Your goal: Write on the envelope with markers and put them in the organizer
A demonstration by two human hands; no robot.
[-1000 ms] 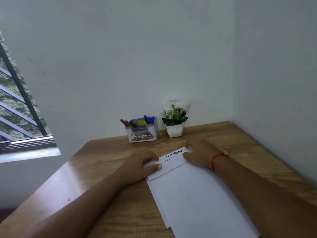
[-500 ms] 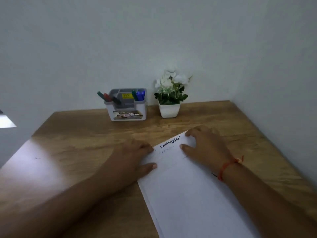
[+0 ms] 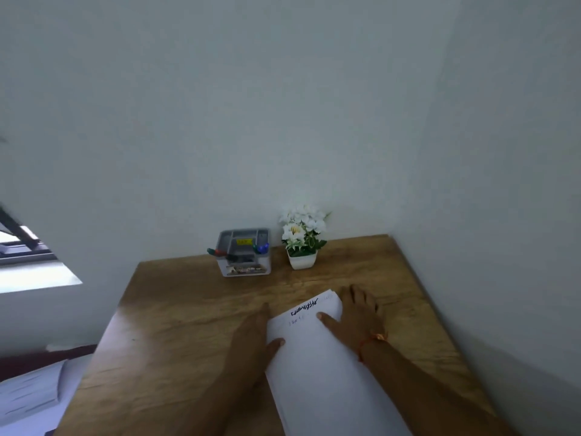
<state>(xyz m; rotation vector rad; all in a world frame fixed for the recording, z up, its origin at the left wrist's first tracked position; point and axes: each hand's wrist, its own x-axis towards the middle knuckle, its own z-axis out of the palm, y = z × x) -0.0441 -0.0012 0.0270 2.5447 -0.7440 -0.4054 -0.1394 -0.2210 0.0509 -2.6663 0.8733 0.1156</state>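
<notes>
Wooden desk (image 3: 195, 313) at lower centre: my left hand (image 3: 254, 335) and right hand (image 3: 355, 316) lie flat, empty, pinning the thin, floppy envelope (image 3: 317, 350); I'd lift it by an edge.

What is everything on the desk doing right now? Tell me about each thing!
Envelope: flat on the desk, dark writing at its far end.
Left hand: open, resting on the envelope's left edge.
Right hand: open, pressing the envelope's far right corner.
Markers: standing in the organizer.
Organizer: upright by the wall.
Flower pot: upright beside the organizer.

Dim, soft-focus frame; daylight from left window (image 3: 31, 262).
</notes>
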